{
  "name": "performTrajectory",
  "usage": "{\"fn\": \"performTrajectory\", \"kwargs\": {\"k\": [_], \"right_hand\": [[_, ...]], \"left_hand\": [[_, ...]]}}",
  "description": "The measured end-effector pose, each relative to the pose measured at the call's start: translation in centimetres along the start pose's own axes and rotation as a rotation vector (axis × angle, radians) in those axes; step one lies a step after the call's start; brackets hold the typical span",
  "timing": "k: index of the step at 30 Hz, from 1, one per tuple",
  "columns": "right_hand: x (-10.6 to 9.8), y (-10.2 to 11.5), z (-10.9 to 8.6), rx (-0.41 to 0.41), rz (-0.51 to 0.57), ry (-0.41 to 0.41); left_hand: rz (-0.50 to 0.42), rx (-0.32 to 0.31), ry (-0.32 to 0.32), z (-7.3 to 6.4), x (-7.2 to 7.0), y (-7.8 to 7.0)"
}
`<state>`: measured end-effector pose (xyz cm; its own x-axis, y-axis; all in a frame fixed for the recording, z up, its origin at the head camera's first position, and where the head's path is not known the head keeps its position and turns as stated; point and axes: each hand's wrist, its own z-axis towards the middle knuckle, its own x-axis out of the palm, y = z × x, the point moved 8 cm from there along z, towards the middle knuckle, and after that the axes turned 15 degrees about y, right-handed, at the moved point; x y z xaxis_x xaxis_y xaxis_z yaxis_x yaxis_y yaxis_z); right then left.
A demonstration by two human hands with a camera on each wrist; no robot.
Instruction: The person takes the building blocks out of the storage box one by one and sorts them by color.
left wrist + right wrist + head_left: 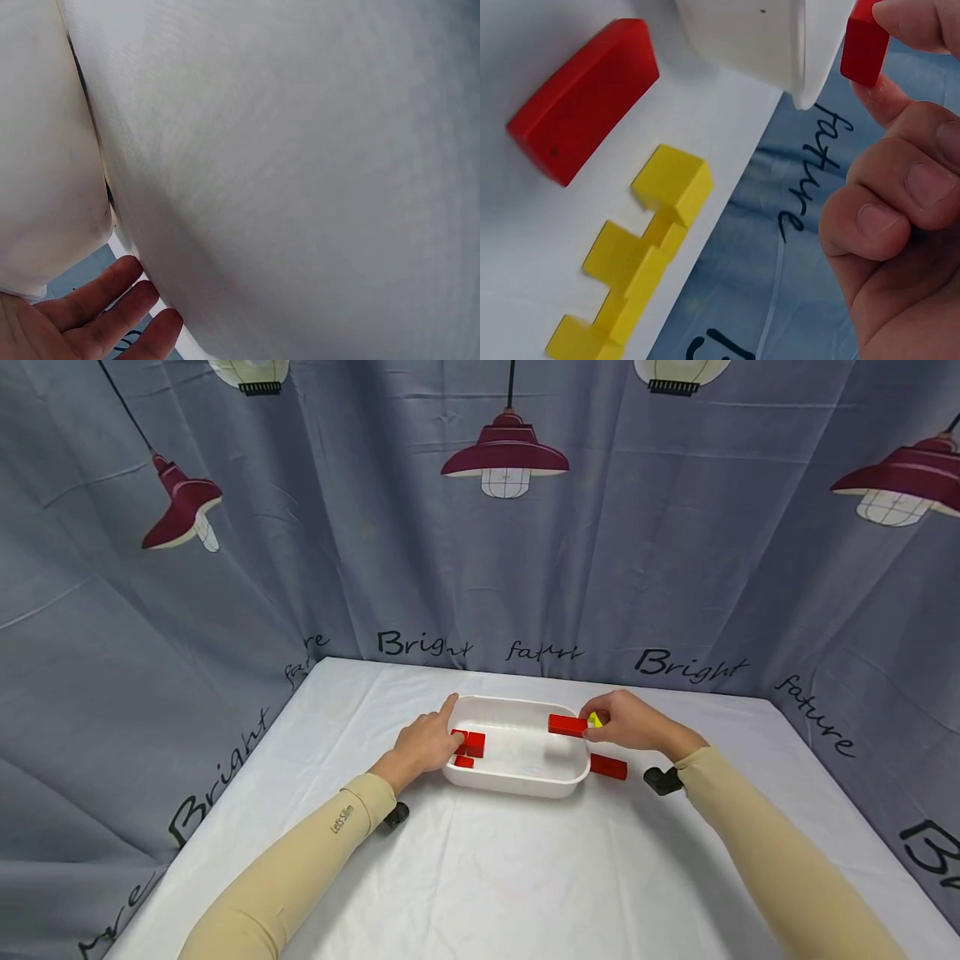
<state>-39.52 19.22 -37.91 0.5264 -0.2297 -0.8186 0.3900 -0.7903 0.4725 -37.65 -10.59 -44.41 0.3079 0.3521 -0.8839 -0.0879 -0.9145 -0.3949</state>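
Right hand [624,718] pinches red block [566,725]; outstretched left hand [426,740] touches tub [517,785].

This place looks like a curtained booth, because grey-blue fabric curtains [390,560], printed with dark red lamps [506,452] and black handwritten letters [424,645], hang behind and beside a white cloth-covered tabletop [517,877].

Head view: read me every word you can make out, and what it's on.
"Bright", repeated: curtain
"fature", repeated: curtain
"Let's Slim", small, second word uncertain: left sleeve
Some curtain words are broken by folds or cut off at the edge.
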Motion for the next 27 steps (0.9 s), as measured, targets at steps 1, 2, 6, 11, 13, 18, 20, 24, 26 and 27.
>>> {"fn": "performTrajectory", "kwargs": {"k": [1,2,6,11,13,18,20,24,26,27], "right_hand": [[0.0,-0.1,-0.2,0.001,-0.005,-0.002],[0.0,-0.1,-0.4,-0.002,-0.010,-0.006],[0.0,-0.5,-1.0,0.002,-0.020,-0.019],[0.2,-1.4,-1.7,0.030,-0.010,-0.028],[0.3,-1.9,-2.0,0.045,-0.005,-0.029],[0.7,-2.8,-2.7,0.078,0.005,-0.027],[0.8,-3.1,-2.9,0.083,0.014,-0.030],[0.8,-3.6,-3.5,0.087,0.009,-0.049],[0.8,-3.9,-3.8,0.083,0.007,-0.061],[0.8,-4.0,-3.9,0.080,0.005,-0.067]], "left_hand": [[-0.001,0.001,0.000,0.0,0.0,0.0],[-0.003,0.002,0.000,0.0,0.0,0.0],[-0.009,0.000,0.003,-0.2,0.0,0.1],[-0.018,-0.009,0.007,-0.4,0.0,0.2],[-0.020,-0.008,0.008,-0.3,0.0,0.2],[-0.012,-0.005,0.006,-0.2,0.1,0.2],[-0.008,-0.004,0.004,-0.2,0.1,0.1],[-0.010,0.000,0.000,-0.2,0.0,0.0],[-0.011,0.000,-0.002,-0.1,-0.1,-0.1],[-0.013,-0.001,-0.001,-0.1,-0.1,-0.1]]}}
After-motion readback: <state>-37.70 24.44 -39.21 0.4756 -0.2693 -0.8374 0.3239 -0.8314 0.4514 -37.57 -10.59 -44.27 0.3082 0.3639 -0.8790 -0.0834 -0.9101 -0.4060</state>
